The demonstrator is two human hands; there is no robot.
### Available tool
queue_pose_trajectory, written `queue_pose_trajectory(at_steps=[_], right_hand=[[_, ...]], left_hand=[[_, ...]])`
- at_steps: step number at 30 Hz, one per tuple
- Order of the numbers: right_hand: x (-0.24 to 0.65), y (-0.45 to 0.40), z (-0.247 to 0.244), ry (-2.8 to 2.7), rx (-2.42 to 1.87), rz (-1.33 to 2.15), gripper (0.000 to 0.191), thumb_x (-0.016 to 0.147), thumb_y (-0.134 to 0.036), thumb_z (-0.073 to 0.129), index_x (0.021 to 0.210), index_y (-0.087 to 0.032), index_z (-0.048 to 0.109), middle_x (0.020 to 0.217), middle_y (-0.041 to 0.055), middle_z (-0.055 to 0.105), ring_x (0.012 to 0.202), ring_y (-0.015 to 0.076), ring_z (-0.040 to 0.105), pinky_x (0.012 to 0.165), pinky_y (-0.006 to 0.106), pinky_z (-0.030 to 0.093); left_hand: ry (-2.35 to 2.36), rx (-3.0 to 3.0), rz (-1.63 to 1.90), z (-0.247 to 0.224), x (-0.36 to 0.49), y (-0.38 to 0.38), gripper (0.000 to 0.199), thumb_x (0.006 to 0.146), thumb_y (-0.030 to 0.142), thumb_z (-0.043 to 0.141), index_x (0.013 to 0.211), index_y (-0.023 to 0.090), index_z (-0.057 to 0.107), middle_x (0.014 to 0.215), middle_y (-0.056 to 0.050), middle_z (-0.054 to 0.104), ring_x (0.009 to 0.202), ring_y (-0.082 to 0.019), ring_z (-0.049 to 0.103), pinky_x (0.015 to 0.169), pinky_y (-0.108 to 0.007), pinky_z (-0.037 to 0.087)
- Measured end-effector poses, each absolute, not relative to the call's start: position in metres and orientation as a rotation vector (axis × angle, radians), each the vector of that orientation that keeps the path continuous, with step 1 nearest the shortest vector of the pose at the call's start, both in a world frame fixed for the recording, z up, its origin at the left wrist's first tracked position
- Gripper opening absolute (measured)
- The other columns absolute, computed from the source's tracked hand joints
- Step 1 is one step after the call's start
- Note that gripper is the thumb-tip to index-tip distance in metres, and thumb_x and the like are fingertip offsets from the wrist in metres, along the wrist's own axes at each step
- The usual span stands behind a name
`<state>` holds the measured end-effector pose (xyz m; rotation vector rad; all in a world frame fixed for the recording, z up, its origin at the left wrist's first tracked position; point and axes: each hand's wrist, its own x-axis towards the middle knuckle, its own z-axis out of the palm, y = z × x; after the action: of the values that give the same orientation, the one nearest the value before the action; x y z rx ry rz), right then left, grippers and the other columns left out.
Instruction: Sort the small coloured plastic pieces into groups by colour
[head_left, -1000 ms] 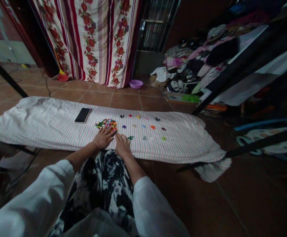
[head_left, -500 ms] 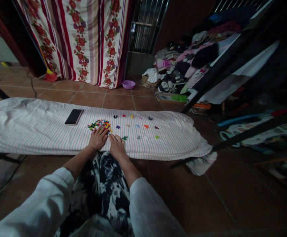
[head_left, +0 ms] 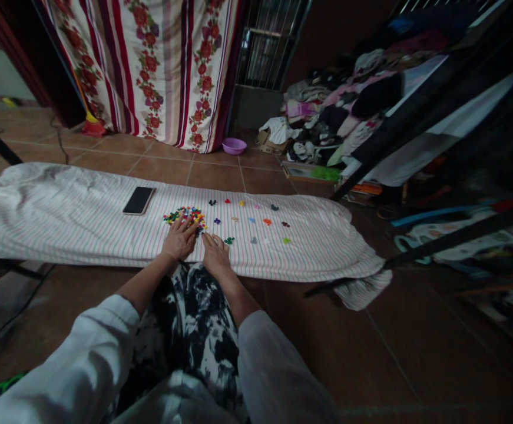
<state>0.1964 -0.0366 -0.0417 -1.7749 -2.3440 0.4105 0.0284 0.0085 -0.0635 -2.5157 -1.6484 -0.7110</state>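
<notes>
A pile of small multicoloured pieces (head_left: 184,215) lies on a striped cloth (head_left: 92,229). My left hand (head_left: 181,237) rests on the near side of the pile, its fingers spread over the pieces. Just right of it, my right hand (head_left: 215,253) lies on the cloth with its fingers stretched out, near the pile's lower right edge. To the right are small groups sorted by colour, among them dark green (head_left: 229,241), purple (head_left: 217,221), orange (head_left: 267,222), grey (head_left: 253,240) and lime green (head_left: 287,240). Neither hand visibly grips a piece.
A phone (head_left: 139,201) lies on the cloth left of the pile. Beyond, on the tiled floor, are a purple basin (head_left: 234,146), a floral curtain (head_left: 150,70) and a heap of clothes (head_left: 327,112). Dark metal bars (head_left: 371,153) slant at the right.
The view has shifted a little, so the cloth and pieces appear slightly higher and further right. Both hands stay by the pile, with little change of pose.
</notes>
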Motion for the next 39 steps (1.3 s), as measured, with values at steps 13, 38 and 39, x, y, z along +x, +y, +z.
queue_pose_trajectory(at_steps=[13,38,39], right_hand=[[0.196,-0.037,-0.044,-2.307,-1.760,0.380,0.056,0.091,-0.014,0.037,0.146,-0.023,0.041,0.154,0.0029,0.039,0.141,0.0208,0.027,0.109,0.040,0.028],[0.184,0.009,-0.035,-2.254,-1.745,0.298,0.029,0.093,-0.017,0.045,0.115,-0.020,0.064,0.115,0.0083,0.063,0.109,0.0213,0.051,0.097,0.031,0.038],[0.185,0.010,-0.035,-2.257,-1.744,0.299,0.028,0.093,-0.017,0.045,0.113,-0.020,0.064,0.114,0.0083,0.064,0.108,0.0210,0.052,0.096,0.031,0.038]], left_hand=[[-1.606,-2.542,-0.663,-0.068,-0.002,0.011,0.046,0.093,0.031,0.036,0.131,0.019,0.058,0.144,-0.013,0.051,0.146,-0.032,0.024,0.110,-0.058,0.035],[-1.625,-2.508,-0.722,-0.080,-0.015,0.018,0.052,0.092,0.040,0.039,0.133,0.011,0.052,0.142,-0.018,0.050,0.144,-0.032,0.029,0.114,-0.053,0.034],[-1.626,-2.505,-0.724,-0.080,-0.015,0.018,0.051,0.092,0.040,0.039,0.133,0.011,0.052,0.142,-0.017,0.050,0.144,-0.031,0.029,0.114,-0.053,0.034]])
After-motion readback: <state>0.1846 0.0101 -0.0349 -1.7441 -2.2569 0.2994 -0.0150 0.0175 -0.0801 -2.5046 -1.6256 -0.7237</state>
